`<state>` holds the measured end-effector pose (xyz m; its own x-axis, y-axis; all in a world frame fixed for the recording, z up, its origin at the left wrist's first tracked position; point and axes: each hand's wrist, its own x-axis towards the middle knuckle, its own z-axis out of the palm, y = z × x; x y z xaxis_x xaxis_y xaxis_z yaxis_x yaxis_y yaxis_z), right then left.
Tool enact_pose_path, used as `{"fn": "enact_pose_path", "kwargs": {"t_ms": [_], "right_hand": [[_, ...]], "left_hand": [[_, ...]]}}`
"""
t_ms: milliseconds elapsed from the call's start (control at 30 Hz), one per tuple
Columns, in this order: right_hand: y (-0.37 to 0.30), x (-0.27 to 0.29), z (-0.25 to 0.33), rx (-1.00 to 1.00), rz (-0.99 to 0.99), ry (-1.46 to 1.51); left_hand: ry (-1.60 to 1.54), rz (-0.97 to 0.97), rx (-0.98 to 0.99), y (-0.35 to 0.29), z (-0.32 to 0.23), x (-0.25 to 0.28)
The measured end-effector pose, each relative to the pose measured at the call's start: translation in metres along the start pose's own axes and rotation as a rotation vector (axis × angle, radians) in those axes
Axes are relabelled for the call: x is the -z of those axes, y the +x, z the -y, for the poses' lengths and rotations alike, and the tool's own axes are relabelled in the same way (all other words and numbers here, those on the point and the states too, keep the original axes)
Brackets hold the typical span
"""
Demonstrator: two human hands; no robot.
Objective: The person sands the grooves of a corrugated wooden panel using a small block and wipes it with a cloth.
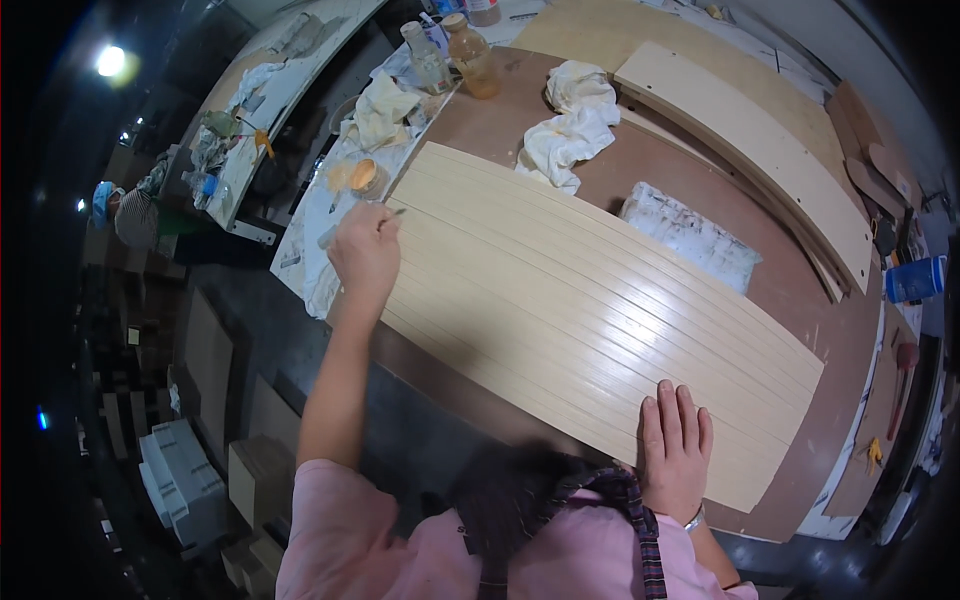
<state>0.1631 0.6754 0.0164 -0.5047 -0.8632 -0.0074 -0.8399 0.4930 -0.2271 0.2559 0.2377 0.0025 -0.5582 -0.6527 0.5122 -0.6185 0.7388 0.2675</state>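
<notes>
Extending forward in the head view: left arm, its left hand [362, 252] curled and pinching a small dark piece [399, 211], too small to identify, at one end of a cream grooved panel [540, 275]. Right hand [677, 445]: palm down on the panel's near side, fingers straight, slightly spread. Panel: lying between and beyond both hands. Just beyond the left hand: jar of orange paste [367, 178]. Well ahead of the right hand: stained white block [690, 235].
</notes>
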Motion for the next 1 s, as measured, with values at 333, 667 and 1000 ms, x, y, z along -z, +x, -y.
{"fn": "enact_pose_path", "kwargs": {"t_ms": [333,667,1000], "right_hand": [[0.001,0.001,0.001,0.0,0.011,-0.012],[0.002,0.002,0.001,0.004,0.0,0.009],[0.004,0.008,0.004,0.002,0.006,0.044]], "left_hand": [[-0.074,-0.037,0.026,0.003,0.001,-0.01],[-0.134,0.069,-0.078,-0.006,-0.033,0.0],[-0.141,0.058,-0.086,-0.015,-0.047,-0.008]]}}
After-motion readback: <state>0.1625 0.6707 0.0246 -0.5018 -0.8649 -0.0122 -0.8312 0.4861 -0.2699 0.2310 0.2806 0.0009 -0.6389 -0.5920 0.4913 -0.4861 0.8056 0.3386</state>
